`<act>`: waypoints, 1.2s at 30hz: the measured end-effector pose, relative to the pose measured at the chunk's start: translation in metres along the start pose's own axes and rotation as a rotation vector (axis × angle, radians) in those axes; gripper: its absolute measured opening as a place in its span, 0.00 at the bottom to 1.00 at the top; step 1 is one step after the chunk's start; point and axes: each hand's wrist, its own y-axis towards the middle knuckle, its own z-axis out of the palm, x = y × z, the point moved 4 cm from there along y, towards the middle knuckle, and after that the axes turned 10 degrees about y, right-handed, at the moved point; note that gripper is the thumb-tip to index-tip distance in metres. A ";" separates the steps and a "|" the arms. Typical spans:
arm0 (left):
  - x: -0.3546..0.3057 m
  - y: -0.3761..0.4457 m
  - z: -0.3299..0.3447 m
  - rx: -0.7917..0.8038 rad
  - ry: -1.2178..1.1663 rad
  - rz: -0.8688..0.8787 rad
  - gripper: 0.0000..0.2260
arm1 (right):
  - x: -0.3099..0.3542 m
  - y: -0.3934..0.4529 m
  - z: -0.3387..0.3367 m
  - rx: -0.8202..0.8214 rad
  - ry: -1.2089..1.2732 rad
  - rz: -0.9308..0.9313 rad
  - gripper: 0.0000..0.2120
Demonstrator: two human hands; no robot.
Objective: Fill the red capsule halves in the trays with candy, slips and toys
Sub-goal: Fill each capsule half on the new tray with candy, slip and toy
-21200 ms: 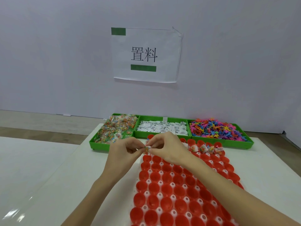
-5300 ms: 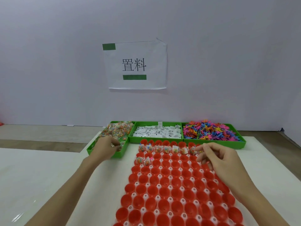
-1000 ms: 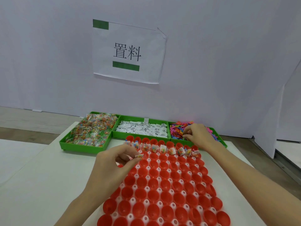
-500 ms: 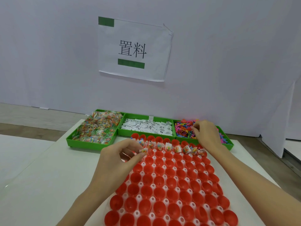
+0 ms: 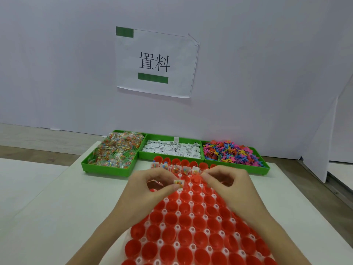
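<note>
A white tray (image 5: 161, 225) of red capsule halves (image 5: 185, 234) fills the near table. Several halves in a far row hold candy packets (image 5: 176, 168). My left hand (image 5: 149, 192) hovers over the tray's far left part and pinches a small candy packet (image 5: 179, 183) between thumb and fingers. My right hand (image 5: 229, 185) hovers beside it over the far right part, fingers curled inward. Whether it holds anything is hidden. Behind the tray stand green bins of candy (image 5: 114, 150), paper slips (image 5: 172, 150) and colourful toys (image 5: 231, 153).
A white wall with a paper sign (image 5: 154, 62) rises behind the bins. The white table (image 5: 47, 217) extends left of the tray, and its right edge (image 5: 315, 197) runs close to the tray. A floor strip lies beyond.
My right hand has come back from the toy bin to the tray, close to my left hand. My left hand still pinches the candy packet in about the same place.
</note>
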 end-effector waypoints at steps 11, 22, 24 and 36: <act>-0.009 -0.007 0.009 0.197 0.057 0.121 0.04 | 0.025 -0.029 0.027 0.223 -0.151 -0.143 0.04; -0.019 -0.006 0.005 0.112 0.159 0.261 0.03 | 0.026 -0.034 0.035 0.151 -0.206 -0.200 0.05; -0.018 -0.006 0.005 0.114 0.118 0.249 0.03 | 0.025 -0.033 0.035 0.156 -0.164 -0.176 0.05; -0.002 -0.002 0.000 -0.031 0.038 0.088 0.05 | 0.019 -0.015 0.036 0.200 -0.055 -0.056 0.07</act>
